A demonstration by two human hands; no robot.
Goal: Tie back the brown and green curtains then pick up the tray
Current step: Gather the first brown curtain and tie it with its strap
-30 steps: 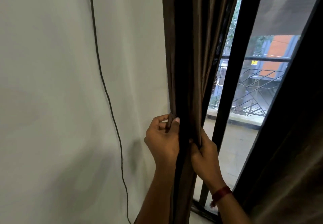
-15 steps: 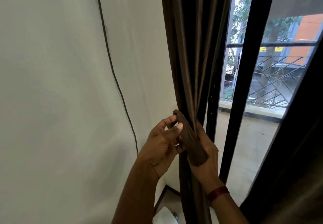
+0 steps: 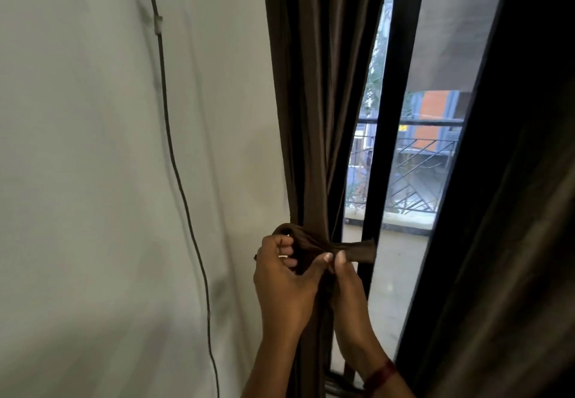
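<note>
The brown curtain (image 3: 314, 93) hangs gathered against the window's left edge. A brown fabric tie-back (image 3: 357, 250) wraps round it at hand height, its free end sticking out to the right. My left hand (image 3: 284, 276) grips the looped part of the tie on the left, fingers curled. My right hand (image 3: 347, 282) pinches the tie near the crossing with thumb and fingers. A second dark curtain (image 3: 504, 242) fills the right side; its colour is hard to tell. No tray is in view.
A plain pale wall (image 3: 93, 180) lies to the left with a thin cable (image 3: 174, 161) running down it. Black window frame bars (image 3: 389, 117) stand right of the curtain, with a balcony railing (image 3: 413, 180) outside.
The tie-back has been drawn round the curtain and now crosses with one end pointing right. Both hands have shifted lower along the curtain and closer together.
</note>
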